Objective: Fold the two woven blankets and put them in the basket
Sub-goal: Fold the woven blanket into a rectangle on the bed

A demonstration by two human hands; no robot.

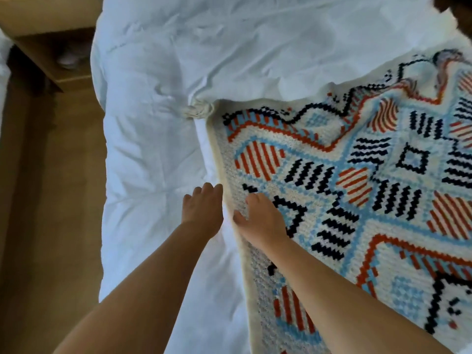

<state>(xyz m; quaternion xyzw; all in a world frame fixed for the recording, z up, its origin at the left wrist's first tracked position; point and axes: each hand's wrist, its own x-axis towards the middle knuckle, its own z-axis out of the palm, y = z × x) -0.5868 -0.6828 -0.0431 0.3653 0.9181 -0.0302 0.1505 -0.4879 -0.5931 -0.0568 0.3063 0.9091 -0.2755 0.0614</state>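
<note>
A woven blanket (357,175) with red, navy and light-blue patterns on cream lies spread over the right half of the bed. A cream tassel (200,109) sticks out at its far left corner. My left hand (203,208) rests on the white duvet just beside the blanket's left edge, fingers curled down against that edge. My right hand (260,218) lies palm down on the blanket near the same edge, fingers apart, thumb at the border. Whether either hand grips the edge is not visible. No second blanket or basket is in view.
The bed is covered by a rumpled white duvet (163,72). A wooden nightstand (51,47) stands at the top left, with brown floor (38,200) along the bed's left side. A dark object (457,11) sits at the top right corner.
</note>
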